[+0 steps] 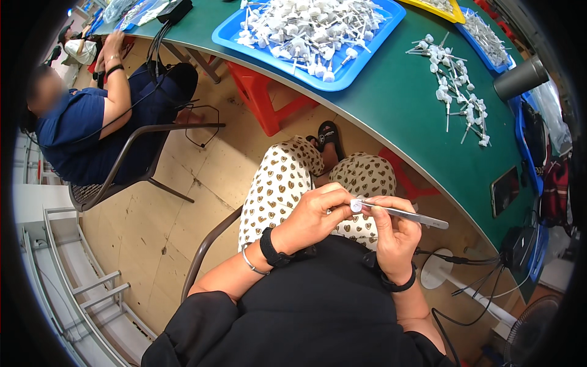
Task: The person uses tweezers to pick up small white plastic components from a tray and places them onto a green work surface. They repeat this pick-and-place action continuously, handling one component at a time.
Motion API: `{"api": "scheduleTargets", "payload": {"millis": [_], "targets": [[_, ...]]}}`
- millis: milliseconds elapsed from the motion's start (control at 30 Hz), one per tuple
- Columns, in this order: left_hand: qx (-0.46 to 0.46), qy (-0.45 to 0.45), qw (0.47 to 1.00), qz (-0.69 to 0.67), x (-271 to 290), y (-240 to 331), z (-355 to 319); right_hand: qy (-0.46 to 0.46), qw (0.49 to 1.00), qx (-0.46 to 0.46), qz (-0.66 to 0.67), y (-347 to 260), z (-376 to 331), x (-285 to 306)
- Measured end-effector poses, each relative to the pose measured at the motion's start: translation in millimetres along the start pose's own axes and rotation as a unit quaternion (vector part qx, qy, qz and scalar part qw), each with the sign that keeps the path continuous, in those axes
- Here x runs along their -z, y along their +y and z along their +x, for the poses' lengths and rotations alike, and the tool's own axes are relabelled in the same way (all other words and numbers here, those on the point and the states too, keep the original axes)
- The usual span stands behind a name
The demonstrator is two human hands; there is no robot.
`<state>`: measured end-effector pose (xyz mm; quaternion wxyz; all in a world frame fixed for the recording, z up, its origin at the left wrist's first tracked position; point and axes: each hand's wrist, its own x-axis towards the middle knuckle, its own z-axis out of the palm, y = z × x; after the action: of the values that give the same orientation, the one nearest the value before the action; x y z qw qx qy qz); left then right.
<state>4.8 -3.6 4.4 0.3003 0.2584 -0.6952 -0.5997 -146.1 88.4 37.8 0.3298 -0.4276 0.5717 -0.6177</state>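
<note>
Above my lap, my left hand pinches a small round white plastic piece between thumb and fingers. My right hand is closed around a pair of metal tweezers, whose tips touch or nearly touch the white piece. Fine detail at the tips is too small to make out. On the green table in front, a blue tray bears a heap of white plastic parts with thin stems. To its right, a loose row of similar parts lies directly on the tabletop.
A dark grey cylinder and a phone lie at the table's right side. Beyond are a yellow tray and another blue tray. Red stools stand below. A person sits at the left; cables hang right.
</note>
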Motion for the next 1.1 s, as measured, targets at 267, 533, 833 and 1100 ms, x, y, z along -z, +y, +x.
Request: {"api": "scheduleTargets", "payload": {"millis": [267, 533, 833, 1100], "targets": [[-0.003, 0.003, 1.0, 0.006, -0.5, -0.1, 0.1, -0.006, 1.0, 0.011, -0.027, 3.4, 0.1, 1.1], [-0.006, 0.0, 1.0, 0.008, -1.0, -1.4, -0.2, -0.006, 0.998, 0.028, -0.055, 2.7, 0.5, 1.6], [-0.019, 0.003, 0.999, 0.037, -1.1, -1.1, -0.5, -0.041, 0.985, 0.075, -0.15, 0.2, 4.7, 2.8], [-0.048, -0.018, 0.997, 0.062, -0.1, -8.8, -2.6, -0.133, 0.939, 0.178, -0.263, -11.5, 17.9, 7.6]]}}
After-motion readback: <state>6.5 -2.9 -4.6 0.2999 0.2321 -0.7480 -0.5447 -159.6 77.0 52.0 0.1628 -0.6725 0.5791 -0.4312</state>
